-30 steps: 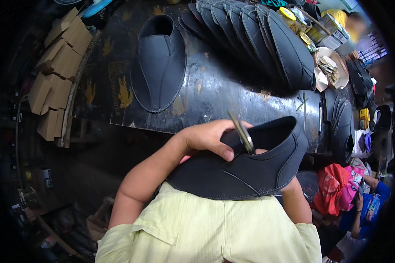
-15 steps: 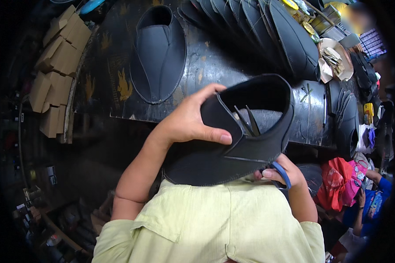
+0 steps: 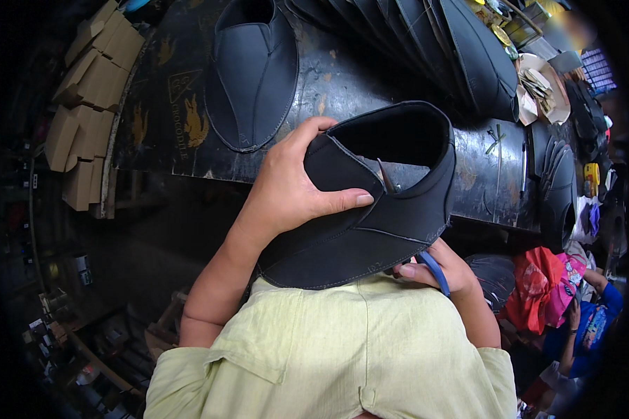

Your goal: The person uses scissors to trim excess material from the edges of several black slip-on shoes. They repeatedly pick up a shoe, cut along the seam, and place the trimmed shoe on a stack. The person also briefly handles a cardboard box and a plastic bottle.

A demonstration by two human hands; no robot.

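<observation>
A black shoe upper (image 3: 314, 255) with stitched seams is held in front of my body, its round collar opening toward the far right. My left hand (image 3: 283, 185) grips its left side, thumb on the outside and fingers reaching behind. My right hand (image 3: 451, 264) is closed below the upper's right edge around the blue handle of scissors (image 3: 435, 271). Pointed scissor tips show through the collar opening, beside the V-shaped seam; the rest of the blades is hidden by the upper. Farther off, a similar black upper (image 3: 250, 87) lies on the dark table (image 3: 185, 150).
More black uppers (image 3: 479, 70) lean in a row at the table's back. A box of small pieces (image 3: 544, 87) and a smaller stack of black parts (image 3: 559, 185) stand at right. Cardboard boxes (image 3: 91, 126) line the left edge. A person in blue (image 3: 590, 328) sits at lower right near a red bag (image 3: 534, 290).
The upper and both hands have shifted slightly left and away from me. The scissor blades, spread apart inside the opening before, now show less and closer together.
</observation>
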